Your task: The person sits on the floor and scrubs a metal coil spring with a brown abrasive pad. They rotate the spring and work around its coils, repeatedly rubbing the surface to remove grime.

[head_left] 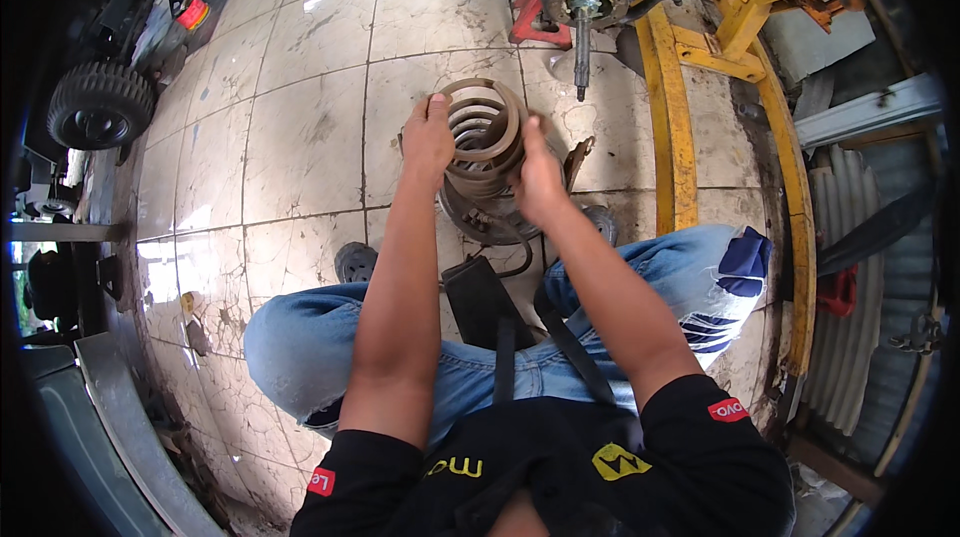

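Left hand [430, 142] and right hand [542, 185] hold a big brown spring [482, 155] from both sides, with their fingers bent around its rings. The spring is in front of the person's bent legs [300, 342], over a dark round metal piece [492, 228] on the tile floor [310, 157], and I cannot tell if those two touch. A yellow frame [665, 127] stands to the right.

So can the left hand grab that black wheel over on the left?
Probably not from here: the left hand is on the coil spring, and a wide stretch of tiled floor separates it from the wheel.
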Motion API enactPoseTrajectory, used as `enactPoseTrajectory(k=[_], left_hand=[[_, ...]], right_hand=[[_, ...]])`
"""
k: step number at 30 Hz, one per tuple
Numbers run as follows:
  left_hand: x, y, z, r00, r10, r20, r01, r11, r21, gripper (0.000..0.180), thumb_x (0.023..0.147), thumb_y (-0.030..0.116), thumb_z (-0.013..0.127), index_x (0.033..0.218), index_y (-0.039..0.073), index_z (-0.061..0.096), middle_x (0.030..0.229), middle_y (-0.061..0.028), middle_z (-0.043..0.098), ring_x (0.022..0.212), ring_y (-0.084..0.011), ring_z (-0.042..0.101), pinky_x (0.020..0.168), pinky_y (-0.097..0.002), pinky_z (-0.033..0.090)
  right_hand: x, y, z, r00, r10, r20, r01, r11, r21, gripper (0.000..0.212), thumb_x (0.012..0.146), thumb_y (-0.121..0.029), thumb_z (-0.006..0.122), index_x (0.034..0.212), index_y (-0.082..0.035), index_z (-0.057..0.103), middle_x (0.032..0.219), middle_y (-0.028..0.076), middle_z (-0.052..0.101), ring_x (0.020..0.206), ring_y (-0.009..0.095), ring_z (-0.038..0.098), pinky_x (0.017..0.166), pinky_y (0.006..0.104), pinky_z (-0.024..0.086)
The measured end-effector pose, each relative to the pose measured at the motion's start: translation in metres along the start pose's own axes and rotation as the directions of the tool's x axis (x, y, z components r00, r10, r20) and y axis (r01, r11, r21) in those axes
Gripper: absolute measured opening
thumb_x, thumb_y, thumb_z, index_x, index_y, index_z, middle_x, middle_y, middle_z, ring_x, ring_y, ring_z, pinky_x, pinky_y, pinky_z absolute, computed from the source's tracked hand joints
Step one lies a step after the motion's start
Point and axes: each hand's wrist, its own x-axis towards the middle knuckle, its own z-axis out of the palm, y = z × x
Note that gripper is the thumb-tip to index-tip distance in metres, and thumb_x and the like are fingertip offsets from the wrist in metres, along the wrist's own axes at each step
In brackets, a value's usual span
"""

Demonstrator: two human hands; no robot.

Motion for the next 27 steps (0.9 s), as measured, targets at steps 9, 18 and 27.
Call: enactPoseTrajectory(k=[9, 18, 27], left_hand=[[-0.003, -0.001, 0.001, 0.999, 0.033, -0.028, -0.033, 0.999, 0.012, 0.048, 0.103, 0.035, 0.043, 0.130, -0.002, 0.055, 0.127, -0.0181, 0.061, 0.118, -0.0273, 0.055, 0.100, -0.0347, 0.041], [-0.008, 0.009, -0.004, 1.000, 0.026, -0.011, -0.026, 1.000, 0.002, 0.046, 0.103, 0.034, 0.043, 0.129, -0.002, 0.056, 0.126, -0.0172, 0.062, 0.117, -0.0260, 0.055, 0.100, -0.0352, 0.041], [-0.005, 0.005, -0.007, 1.000, 0.008, -0.010, -0.008, 1.000, -0.024, 0.050, 0.102, 0.036, 0.044, 0.131, -0.003, 0.055, 0.131, -0.0178, 0.058, 0.121, -0.0267, 0.054, 0.102, -0.0357, 0.040]], right_hand=[[0.014, -0.011, -0.008, 0.989, -0.121, 0.088, 0.117, 0.992, 0.042, 0.058, 0.103, -0.050, 0.035, 0.140, -0.006, 0.045, 0.142, 0.009, 0.050, 0.128, 0.022, 0.047, 0.111, 0.0392, 0.034], [-0.003, -0.038, -0.004, 0.943, -0.168, 0.289, 0.060, 0.935, 0.349, 0.070, 0.101, -0.059, 0.032, 0.143, -0.004, 0.039, 0.146, 0.013, 0.044, 0.134, 0.025, 0.042, 0.114, 0.0438, 0.031], [0.004, -0.032, 0.001, 0.976, -0.088, 0.201, 0.044, 0.975, 0.216, 0.082, 0.098, -0.067, 0.018, 0.151, -0.006, 0.027, 0.155, 0.013, 0.033, 0.143, 0.028, 0.029, 0.120, 0.0464, 0.015]])
